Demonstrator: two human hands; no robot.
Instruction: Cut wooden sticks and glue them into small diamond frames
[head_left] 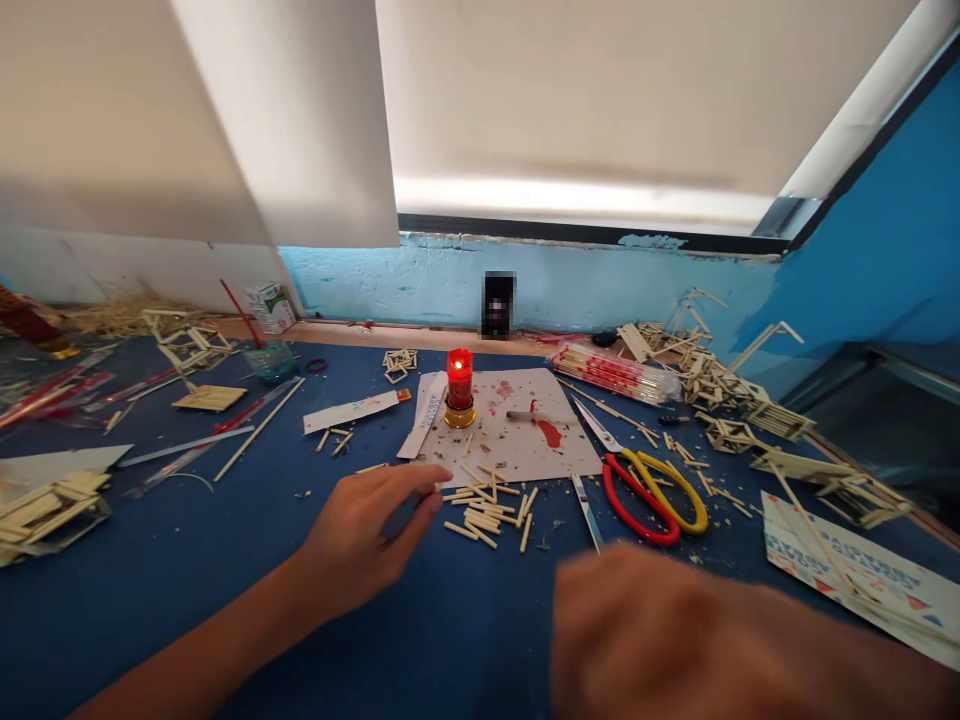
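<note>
My left hand (360, 540) reaches its fingertips to the cut sticks (484, 510) on the blue table (187, 560); my right hand (660, 640) hovers blurred near the scissors (652, 490).

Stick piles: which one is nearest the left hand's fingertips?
The loose cut sticks on the blue table, just right of the left hand. The other heaps sit along the far edges.
</note>
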